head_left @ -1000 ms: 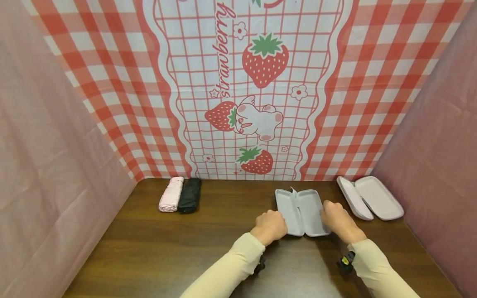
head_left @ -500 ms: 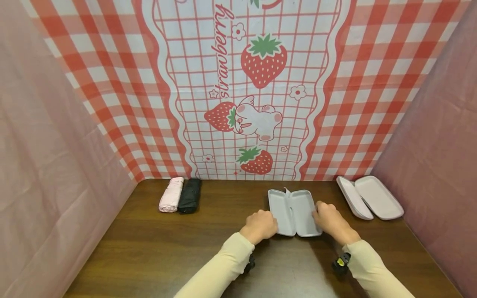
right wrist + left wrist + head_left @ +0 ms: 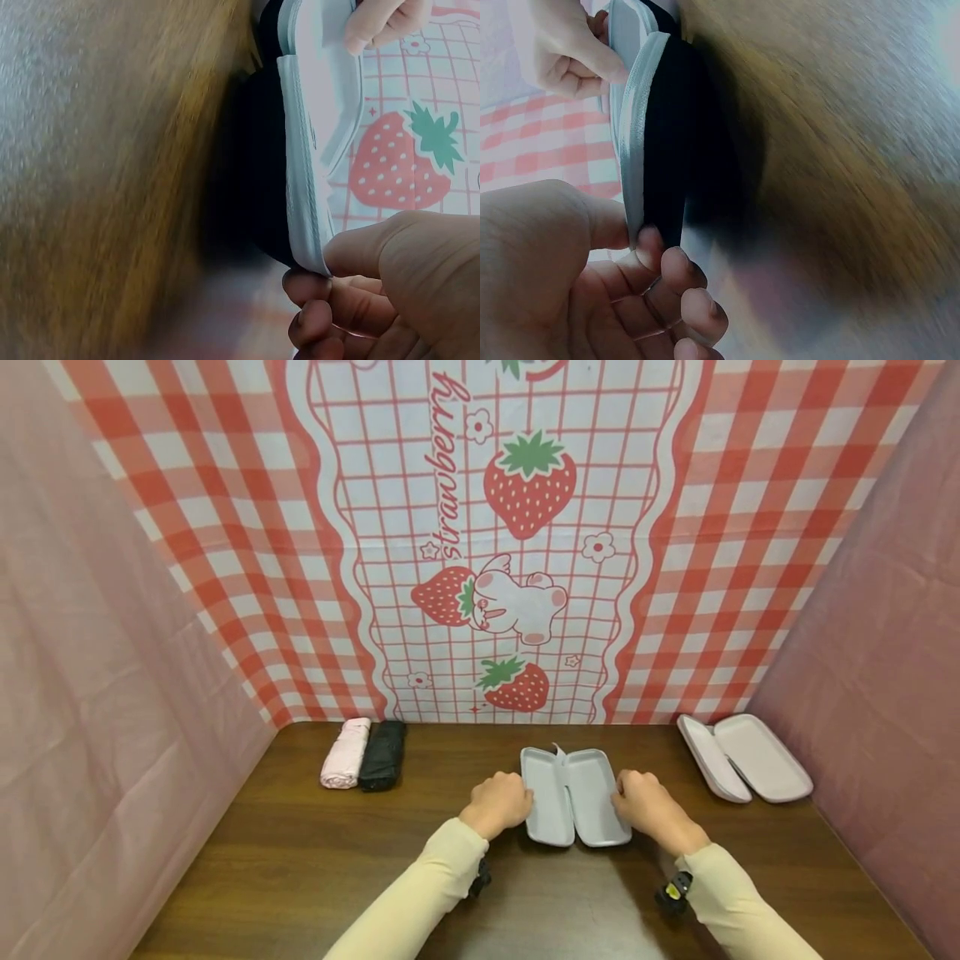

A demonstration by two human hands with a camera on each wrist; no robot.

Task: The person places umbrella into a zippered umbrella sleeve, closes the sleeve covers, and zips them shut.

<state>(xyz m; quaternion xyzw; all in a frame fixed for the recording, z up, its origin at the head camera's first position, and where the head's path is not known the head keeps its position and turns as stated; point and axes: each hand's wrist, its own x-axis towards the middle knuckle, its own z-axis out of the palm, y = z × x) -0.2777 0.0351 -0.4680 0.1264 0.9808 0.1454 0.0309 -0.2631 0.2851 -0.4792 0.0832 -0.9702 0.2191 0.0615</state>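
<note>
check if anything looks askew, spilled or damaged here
Nothing looks spilled or damaged around the open gray case. Only the backdrop seems odd: its lettering runs sideways and a printed animal lies on its side.

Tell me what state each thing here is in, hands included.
Gray-lined case: open, held at both sides
Left hand: pinching the case's left edge
Right hand: pinching its right edge
Pale case: open, on the table
Pink bundle: rolled or folded
Black bundle: rolled or folded
</note>
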